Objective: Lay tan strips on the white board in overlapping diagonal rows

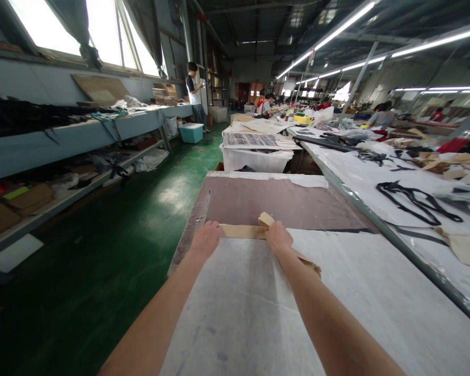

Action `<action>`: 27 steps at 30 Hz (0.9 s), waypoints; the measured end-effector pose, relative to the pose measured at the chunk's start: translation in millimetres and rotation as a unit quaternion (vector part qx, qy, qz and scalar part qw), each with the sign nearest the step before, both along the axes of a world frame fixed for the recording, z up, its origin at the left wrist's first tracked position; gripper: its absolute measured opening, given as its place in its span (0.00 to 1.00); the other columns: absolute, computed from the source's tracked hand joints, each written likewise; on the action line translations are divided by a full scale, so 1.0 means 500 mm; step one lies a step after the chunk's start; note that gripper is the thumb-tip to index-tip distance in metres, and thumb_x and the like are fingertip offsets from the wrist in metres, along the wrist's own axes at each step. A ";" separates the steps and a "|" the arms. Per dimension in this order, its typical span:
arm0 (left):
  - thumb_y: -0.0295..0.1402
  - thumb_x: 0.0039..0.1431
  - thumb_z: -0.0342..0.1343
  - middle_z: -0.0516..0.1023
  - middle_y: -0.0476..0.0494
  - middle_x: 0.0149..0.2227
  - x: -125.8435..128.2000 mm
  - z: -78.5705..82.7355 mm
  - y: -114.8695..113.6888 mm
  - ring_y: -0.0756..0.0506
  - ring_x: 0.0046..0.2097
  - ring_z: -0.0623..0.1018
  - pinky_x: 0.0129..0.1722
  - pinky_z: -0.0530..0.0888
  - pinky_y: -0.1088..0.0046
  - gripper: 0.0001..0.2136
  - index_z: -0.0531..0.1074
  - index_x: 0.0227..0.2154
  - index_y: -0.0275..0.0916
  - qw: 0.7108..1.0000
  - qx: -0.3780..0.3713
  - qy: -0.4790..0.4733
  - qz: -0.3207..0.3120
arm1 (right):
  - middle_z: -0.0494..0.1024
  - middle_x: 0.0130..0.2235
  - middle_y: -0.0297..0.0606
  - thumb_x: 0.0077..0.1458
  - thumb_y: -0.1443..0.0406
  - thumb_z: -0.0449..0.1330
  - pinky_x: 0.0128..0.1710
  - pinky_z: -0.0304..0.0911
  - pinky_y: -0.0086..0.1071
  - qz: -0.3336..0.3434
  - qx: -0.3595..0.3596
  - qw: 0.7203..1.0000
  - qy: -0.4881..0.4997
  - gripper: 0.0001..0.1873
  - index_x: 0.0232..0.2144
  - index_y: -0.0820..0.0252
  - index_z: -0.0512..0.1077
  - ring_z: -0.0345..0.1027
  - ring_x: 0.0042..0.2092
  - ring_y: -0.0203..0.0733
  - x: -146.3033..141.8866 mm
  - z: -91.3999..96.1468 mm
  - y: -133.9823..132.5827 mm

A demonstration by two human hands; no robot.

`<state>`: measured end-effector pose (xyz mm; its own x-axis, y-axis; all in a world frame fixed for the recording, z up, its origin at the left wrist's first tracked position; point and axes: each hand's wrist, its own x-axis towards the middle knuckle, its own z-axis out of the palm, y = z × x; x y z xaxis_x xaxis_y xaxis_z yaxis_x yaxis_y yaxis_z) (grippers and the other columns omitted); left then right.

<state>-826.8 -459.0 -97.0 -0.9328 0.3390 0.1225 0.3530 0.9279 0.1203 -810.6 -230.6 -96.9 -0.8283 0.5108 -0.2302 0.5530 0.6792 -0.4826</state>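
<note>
Both my arms reach out over a long work table (348,292) covered in white sheet. My left hand (206,237) is closed over the left end of a tan, cardboard-like strip (243,231) lying at the far edge of the white sheet. My right hand (278,236) is closed on the strip's right end, where a folded tan piece (265,219) sticks up past the knuckles. More tan material (310,262) shows under my right wrist. Beyond the strip lies a brownish-purple board (274,201).
A green floor aisle (141,209) runs on the left beside grey shelving (62,141) piled with material. A white bin (256,159) stands beyond the table end. Black straps (411,198) lie on the neighbouring table at right. A person (195,94) stands far down the aisle; others sit further back.
</note>
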 end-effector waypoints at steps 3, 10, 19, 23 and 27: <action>0.31 0.61 0.45 0.76 0.35 0.40 0.029 -0.002 0.008 0.39 0.48 0.73 0.50 0.65 0.62 0.12 0.74 0.38 0.36 1.000 -0.008 0.010 -0.003 | 0.72 0.47 0.43 0.61 0.58 0.55 0.46 0.64 0.44 -0.014 -0.078 0.997 0.023 0.17 0.47 0.64 0.67 0.68 0.46 0.45 0.005 0.017 0.017; 0.45 0.60 0.45 0.73 0.33 0.52 0.061 0.013 0.013 0.37 0.56 0.68 0.56 0.59 0.56 0.22 0.70 0.49 0.35 1.000 0.014 0.020 0.000 | 0.67 0.25 0.30 0.54 0.62 0.56 0.29 0.61 0.28 0.015 -0.399 0.906 0.144 0.11 0.38 0.63 0.69 0.61 0.26 0.33 0.140 0.131 0.095; 0.45 0.54 0.54 0.61 0.30 0.62 0.184 0.180 0.123 0.35 0.64 0.56 0.62 0.52 0.52 0.29 0.62 0.57 0.35 0.962 0.260 -0.077 -0.028 | 0.72 0.33 0.37 0.48 0.64 0.63 0.36 0.61 0.31 0.100 -0.802 0.576 0.121 0.18 0.42 0.67 0.71 0.64 0.30 0.32 0.456 0.240 0.140; 0.48 0.57 0.52 0.73 0.36 0.52 0.391 0.288 0.234 0.41 0.51 0.74 0.54 0.68 0.62 0.25 0.65 0.55 0.42 0.698 0.560 -0.416 -0.158 | 0.77 0.35 0.44 0.46 0.63 0.63 0.35 0.62 0.33 0.134 -0.828 0.538 0.083 0.20 0.42 0.70 0.72 0.71 0.31 0.38 0.566 0.267 0.122; 0.44 0.52 0.59 0.79 0.34 0.41 0.557 0.371 0.313 0.44 0.27 0.79 0.26 0.77 0.67 0.24 0.69 0.51 0.38 0.566 0.537 -0.610 -0.139 | 0.78 0.32 0.44 0.43 0.61 0.62 0.31 0.62 0.28 0.192 -0.843 0.501 0.036 0.20 0.36 0.72 0.74 0.70 0.29 0.38 0.659 0.316 0.116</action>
